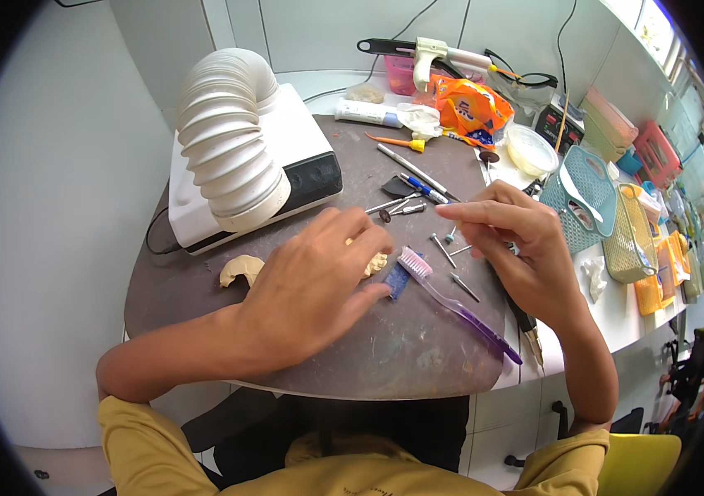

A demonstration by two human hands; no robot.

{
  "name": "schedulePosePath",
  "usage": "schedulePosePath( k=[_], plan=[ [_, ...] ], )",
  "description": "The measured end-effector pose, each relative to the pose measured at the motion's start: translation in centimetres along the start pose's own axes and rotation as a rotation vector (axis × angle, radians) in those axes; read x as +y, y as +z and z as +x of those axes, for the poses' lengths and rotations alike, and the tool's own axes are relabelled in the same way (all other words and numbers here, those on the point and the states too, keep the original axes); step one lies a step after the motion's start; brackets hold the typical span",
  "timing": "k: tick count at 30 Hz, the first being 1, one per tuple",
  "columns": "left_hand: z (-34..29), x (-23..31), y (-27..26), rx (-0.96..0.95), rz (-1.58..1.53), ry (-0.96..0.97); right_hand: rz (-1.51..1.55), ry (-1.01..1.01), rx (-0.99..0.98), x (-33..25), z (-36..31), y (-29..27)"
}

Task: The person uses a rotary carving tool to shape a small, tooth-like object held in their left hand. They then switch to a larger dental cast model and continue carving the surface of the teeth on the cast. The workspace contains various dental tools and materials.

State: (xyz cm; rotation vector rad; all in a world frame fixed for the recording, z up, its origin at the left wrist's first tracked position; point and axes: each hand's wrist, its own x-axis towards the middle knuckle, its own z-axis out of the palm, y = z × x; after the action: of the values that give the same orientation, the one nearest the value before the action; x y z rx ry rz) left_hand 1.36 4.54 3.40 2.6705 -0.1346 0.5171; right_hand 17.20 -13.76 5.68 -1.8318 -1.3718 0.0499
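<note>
My left hand is curled over a cream tooth cast, gripping it. Most of the cast is hidden beneath the fingers. Its thumb reaches toward a small blue abrasive piece. Another cream, arched cast lies left of this hand. My right hand is raised over the right side of the brown work surface, fingers stretched leftward and apart from the thumb, with nothing visible in it. Below it lie small metal burs and a purple toothbrush. A dark rotary handpiece passes partly behind the right wrist.
A white machine with a ribbed hose stands at the back left. Pens and tools lie mid-table. Behind are a white tube, an orange packet and a glue gun. Blue and yellow baskets line the right.
</note>
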Motion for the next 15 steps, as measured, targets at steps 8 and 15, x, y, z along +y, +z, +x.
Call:
schedulePosePath(
  k=[8, 15],
  plan=[
    [-1.0, -2.3, 1.3, -0.003, -0.04, -0.034, 0.39, 0.203, -0.153, 2.0, 0.4, 1.2],
    [-0.5, -1.6, 0.7, 0.044, -0.546, -0.196, 0.607, 0.309, -0.128, 2.3, -0.3, 0.4]
  ],
)
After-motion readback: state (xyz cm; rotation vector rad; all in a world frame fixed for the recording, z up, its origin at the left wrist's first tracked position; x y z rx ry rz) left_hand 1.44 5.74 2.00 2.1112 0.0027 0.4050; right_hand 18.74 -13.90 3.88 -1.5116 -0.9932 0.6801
